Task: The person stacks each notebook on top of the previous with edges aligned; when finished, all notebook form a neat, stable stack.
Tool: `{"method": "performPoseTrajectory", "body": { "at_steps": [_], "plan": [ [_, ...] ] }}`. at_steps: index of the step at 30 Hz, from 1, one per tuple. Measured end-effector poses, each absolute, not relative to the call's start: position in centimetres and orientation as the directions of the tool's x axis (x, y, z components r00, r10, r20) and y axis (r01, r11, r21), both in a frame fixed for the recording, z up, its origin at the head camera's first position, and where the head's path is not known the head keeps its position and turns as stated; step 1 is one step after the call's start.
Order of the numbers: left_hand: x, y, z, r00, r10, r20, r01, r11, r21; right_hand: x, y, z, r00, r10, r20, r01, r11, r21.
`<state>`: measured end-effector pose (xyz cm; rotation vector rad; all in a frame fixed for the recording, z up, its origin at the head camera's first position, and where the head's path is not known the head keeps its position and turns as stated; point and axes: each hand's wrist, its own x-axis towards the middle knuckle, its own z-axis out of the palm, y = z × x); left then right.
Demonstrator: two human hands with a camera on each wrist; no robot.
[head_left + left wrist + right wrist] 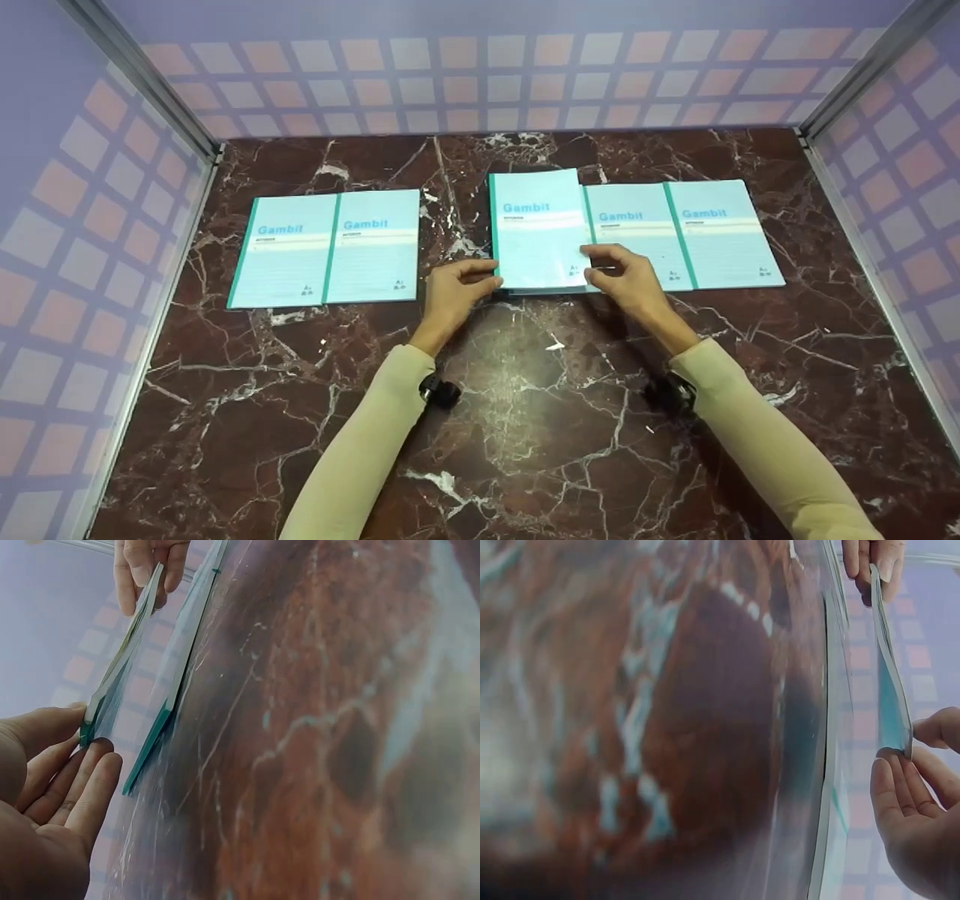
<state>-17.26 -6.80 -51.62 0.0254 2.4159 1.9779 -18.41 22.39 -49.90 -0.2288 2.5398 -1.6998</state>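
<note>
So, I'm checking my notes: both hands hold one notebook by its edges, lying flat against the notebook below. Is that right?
Not quite: the left hand and right hand do hold the upper notebook by its edges, but it is clear of the lower notebook; the left wrist view shows a gap between them.

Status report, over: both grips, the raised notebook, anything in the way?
Left grip pinching left edge; right grip pinching right edge. Raised notebook held off the table. Another notebook underneath; no other obstruction visible.
</note>
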Motion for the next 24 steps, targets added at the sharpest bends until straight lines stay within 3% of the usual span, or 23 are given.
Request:
{"method": "performPoseTrajectory", "body": {
  "at_steps": [17,24],
  "plan": [
    [-17.8,-4.9,-52.7,-1.000,0.020,0.006,0.013,0.370,0.929,-19.3,24.4,-51.6,-0.985,-0.163,-0.057,-0.032,0.499,-0.866],
    [-17.8,-4.4,-52.6,-1.000,0.011,0.015,0.018,0.339,0.941,-19.4,24.6,-51.7,-0.985,-0.163,-0.051,-0.047,0.545,-0.837]
  ]
}}
